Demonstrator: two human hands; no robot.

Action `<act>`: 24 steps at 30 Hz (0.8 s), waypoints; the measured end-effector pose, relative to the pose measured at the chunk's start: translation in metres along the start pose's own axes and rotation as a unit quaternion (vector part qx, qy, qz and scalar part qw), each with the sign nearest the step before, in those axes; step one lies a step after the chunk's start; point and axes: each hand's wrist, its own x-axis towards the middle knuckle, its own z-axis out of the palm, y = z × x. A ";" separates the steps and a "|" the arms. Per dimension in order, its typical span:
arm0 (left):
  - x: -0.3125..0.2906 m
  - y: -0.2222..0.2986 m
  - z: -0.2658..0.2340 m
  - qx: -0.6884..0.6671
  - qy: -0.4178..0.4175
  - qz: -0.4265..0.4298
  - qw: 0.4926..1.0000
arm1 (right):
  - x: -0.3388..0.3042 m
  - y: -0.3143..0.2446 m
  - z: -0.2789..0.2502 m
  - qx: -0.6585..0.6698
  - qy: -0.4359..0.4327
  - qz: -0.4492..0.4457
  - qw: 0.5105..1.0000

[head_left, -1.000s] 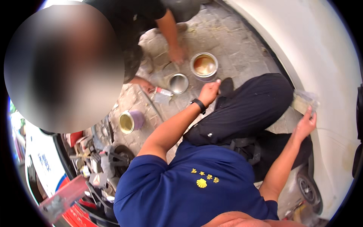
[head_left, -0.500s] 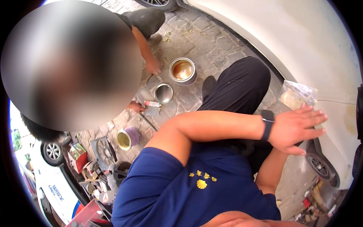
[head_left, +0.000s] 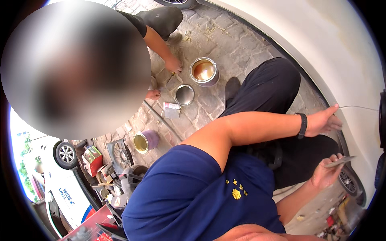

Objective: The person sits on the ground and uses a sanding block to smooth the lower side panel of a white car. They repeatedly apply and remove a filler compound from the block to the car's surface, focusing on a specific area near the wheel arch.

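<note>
My left hand (head_left: 324, 122), with a black watch band (head_left: 302, 126) at the wrist, is stretched out beside a pale white car panel (head_left: 354, 64). Its fingers are apart and nothing shows in it; whether it touches the panel I cannot tell. Lower down, my right hand (head_left: 324, 176) pinches a thin, flat grey piece (head_left: 340, 161) between thumb and fingers, close to the panel's lower part. What that piece is cannot be made out.
On the stone paving stand an open can of brown filler (head_left: 204, 71), a round metal tin or lid (head_left: 184, 95), a red-and-white tube (head_left: 172, 105) and a yellowish can (head_left: 146, 141). A co-worker's hand (head_left: 173, 64) is near them. Clutter and a white-blue car (head_left: 66, 193) lie left.
My left hand has drawn up and away from my right hand, uncovering it and the flat piece. A clear bag with pale contents near the panel is out of sight. The view has shifted.
</note>
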 end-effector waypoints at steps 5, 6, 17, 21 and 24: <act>-0.017 0.009 0.049 -0.018 -0.019 -0.087 0.996 | 0.004 0.005 -0.060 -0.327 0.297 0.031 0.897; -0.023 0.018 0.053 0.000 -0.036 -0.040 0.999 | 0.004 -0.002 -0.068 -0.335 0.301 0.030 0.892; 0.001 0.001 0.076 0.583 -0.038 0.513 0.629 | 0.017 0.045 -0.026 -0.466 0.387 -0.018 0.796; 0.006 -0.014 0.009 0.624 -0.057 0.454 0.634 | 0.016 0.048 -0.013 -0.504 0.398 -0.023 0.766; -0.010 0.002 -0.029 0.610 -0.013 0.274 0.743 | 0.007 0.036 0.003 -0.484 0.366 -0.012 0.795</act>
